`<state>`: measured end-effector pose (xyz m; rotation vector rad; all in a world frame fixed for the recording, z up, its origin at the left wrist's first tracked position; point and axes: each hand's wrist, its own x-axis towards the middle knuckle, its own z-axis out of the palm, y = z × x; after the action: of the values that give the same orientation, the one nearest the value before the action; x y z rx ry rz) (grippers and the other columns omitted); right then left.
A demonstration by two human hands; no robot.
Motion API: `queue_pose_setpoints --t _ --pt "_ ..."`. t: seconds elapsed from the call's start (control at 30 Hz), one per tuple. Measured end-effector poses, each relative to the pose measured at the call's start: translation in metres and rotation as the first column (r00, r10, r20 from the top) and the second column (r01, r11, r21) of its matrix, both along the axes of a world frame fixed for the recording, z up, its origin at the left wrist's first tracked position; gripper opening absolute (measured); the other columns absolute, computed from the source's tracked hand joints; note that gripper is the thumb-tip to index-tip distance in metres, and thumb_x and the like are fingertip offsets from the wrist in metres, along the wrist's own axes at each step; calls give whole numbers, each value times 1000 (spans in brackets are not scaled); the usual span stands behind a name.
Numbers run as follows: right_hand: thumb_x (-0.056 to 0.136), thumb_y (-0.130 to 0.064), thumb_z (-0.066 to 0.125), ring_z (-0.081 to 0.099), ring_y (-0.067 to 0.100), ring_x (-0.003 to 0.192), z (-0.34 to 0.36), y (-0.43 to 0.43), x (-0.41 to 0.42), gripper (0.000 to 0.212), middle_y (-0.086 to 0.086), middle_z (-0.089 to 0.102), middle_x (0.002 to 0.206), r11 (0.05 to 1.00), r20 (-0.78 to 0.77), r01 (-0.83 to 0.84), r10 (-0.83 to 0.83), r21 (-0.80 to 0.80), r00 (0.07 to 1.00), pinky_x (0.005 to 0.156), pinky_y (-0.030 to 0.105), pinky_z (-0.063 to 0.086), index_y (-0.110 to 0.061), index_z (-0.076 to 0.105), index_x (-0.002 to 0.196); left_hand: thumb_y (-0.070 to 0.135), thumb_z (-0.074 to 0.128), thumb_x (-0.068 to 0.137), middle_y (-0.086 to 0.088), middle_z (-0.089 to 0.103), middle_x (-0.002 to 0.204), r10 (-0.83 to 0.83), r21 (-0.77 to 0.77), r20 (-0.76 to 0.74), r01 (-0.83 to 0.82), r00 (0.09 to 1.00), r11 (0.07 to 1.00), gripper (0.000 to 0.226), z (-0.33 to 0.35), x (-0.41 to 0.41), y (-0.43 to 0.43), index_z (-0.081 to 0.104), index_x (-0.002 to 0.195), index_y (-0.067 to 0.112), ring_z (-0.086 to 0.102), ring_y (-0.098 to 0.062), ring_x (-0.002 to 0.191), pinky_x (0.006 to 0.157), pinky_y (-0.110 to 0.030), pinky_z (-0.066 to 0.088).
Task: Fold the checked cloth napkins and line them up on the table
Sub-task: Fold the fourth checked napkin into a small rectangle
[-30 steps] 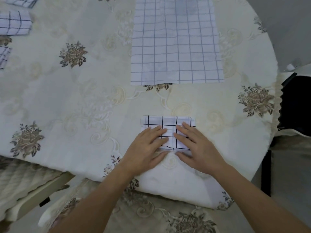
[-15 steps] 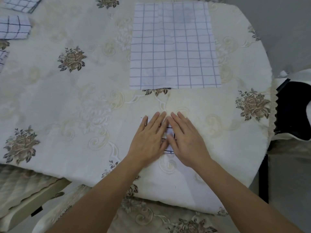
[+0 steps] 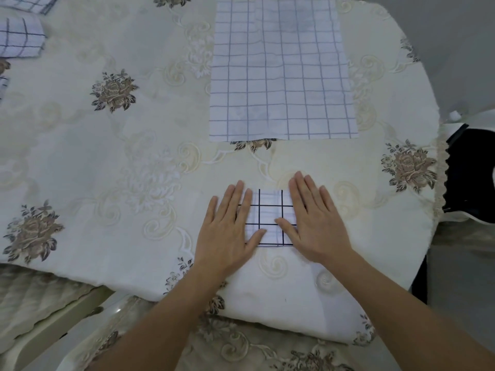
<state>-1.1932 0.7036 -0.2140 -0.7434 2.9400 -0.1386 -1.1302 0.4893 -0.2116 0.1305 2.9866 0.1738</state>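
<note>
Fingers (image 3: 233,202) of both hands lie straight and flat, close together, palms down, gripping nothing. L hand (image 3: 227,231) presses the left side of the small folded napkin (image 3: 269,210), R hand (image 3: 316,223) the right side. Both thumbs point inward across its lower half w/ a gap between them. That napkin, white w/ dark checks, sits near the front edge of the tablecloth (image 3: 134,156), centre strip showing between the hands. Napkin count: 5 in view. 1 under the hands; 1 big napkin (image 3: 281,70) w/ blue checks spread flat farther back, well apart; 3 at far left: a folded one (image 3: 20,36), a corner at the top edge (image 3: 26,1) and a sliver at the left edge (image 3: 2,87), the last 2 cut off by the frame. Tablecloth is cream w/ rose prints.
</note>
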Motion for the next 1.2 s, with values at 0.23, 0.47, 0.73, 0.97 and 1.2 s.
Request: queue_pose_setpoints --t 0.23,0.47,0.73,0.97,1.2 --pt "105 -49 18 4 22 155 10 -28 7 69 10 10 167 997 -29 -15 12 -76 1000 125 46 15 -5 18 158 41 23 102 -7 8 167 -15 34 -93 18 996 999 63 17 -18 9 19 158 10 4 -21 154 123 -52 13" --pt "102 -61 24 4 20 155 0 -13 8 79 7 7 168 996 -1 -90 90 -17 996 125 45 16 -7 14 159 54 23 103 -3 -2 168 -87 -4 -24 87 996 996 72 -3 -9 -5 4 160 12 -3 -16 154 125 -46 10" --pt "101 -65 19 5 23 155 2 -9 8 83 9 9 168 997 -1 -78 78 18 997 124 48 16 -6 15 158 60 24 100 -5 1 168 -1 -9 -10 1 1000 1000 79 1 -2 -20 8 159 10 1 -18 154 122 -51 15" --pt "101 -40 32 12 24 154 10 -8 0 67 13 18 165 971 3 -216 217 -101 976 123 47 19 -3 23 156 43 34 96 -14 10 166 169 86 -44 -165 985 983 73 27 -7 42 22 156 2 7 -26 154 124 -49 13" --pt "101 -58 34 6 22 155 4 35 -21 81 12 10 167 913 32 -400 403 -82 915 125 44 15 -3 16 158 52 27 103 -3 5 168 181 7 10 -181 984 984 69 4 -5 58 13 160 14 2 -16 154 123 -44 16"
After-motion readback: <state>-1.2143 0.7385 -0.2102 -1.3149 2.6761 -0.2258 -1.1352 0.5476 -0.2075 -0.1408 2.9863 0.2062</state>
